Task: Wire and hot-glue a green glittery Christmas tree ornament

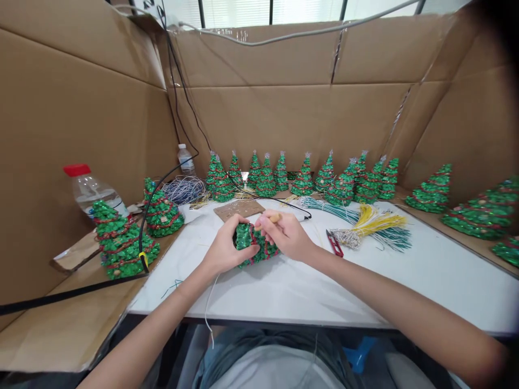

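Note:
A green tinsel Christmas tree with red garland point(259, 257) lies on its side over the white table. My left hand point(227, 246) is closed around its left end, with the thumb across the front. My right hand point(287, 235) pinches a small tool with a light wooden handle point(275, 218) against the tree's upper side; the tool's tip is hidden by my fingers and the tinsel. A thin white strand point(208, 313) hangs below my left hand over the table's front edge. Red-handled snips point(334, 244) lie to the right of my right hand.
Several finished tinsel trees point(266, 181) line the back, with more at both sides. Yellow wires point(379, 220) and green wires point(332, 209) lie right of centre. A cardboard piece point(238, 209) sits behind my hands. A black cable point(141, 232) crosses the left; a red-capped bottle point(95, 189) leans there.

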Demonstrator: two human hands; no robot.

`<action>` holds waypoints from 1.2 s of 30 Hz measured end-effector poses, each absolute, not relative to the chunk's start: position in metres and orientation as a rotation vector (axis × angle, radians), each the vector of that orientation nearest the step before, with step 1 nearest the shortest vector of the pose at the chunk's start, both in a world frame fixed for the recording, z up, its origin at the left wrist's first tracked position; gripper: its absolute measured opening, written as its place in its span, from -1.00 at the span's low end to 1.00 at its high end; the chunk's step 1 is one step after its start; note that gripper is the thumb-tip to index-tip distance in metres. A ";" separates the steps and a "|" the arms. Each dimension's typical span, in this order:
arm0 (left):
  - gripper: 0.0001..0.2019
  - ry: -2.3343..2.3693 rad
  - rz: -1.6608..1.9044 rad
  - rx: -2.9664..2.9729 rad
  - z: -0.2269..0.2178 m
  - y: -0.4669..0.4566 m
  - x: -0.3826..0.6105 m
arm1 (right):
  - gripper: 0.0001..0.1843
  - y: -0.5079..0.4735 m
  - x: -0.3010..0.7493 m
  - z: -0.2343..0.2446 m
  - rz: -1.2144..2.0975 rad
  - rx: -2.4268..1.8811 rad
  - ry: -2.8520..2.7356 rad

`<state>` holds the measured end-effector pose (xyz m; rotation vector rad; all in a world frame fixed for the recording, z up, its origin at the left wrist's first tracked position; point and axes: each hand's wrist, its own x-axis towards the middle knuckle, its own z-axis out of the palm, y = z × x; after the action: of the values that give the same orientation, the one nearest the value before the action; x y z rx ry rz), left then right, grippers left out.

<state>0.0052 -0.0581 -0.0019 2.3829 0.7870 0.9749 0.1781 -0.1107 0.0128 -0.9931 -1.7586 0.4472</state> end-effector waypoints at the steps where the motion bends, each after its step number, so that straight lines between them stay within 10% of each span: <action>1: -0.64 0.780 0.979 2.390 -0.003 -0.058 0.006 | -0.57 -0.114 0.176 0.015 0.345 -0.990 -1.803; 7: -0.52 0.673 1.086 2.399 -0.008 -0.057 0.006 | -0.51 -0.098 0.149 0.046 0.095 -1.150 -1.875; 17: -0.62 0.697 0.969 2.421 -0.001 -0.063 0.005 | -0.50 -0.096 0.170 0.023 0.952 -1.044 -1.336; 26: -0.54 0.609 1.057 2.462 -0.011 -0.064 0.005 | -0.54 -0.115 0.156 0.039 0.229 -1.025 -1.858; 36: -0.58 0.671 0.967 2.449 -0.004 -0.064 0.009 | -0.54 -0.111 0.171 0.029 0.703 -1.095 -1.520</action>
<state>0.0089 -0.0637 -0.0038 2.4492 0.6713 0.9668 0.1707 -0.1106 0.0291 -1.0950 -1.5196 0.7027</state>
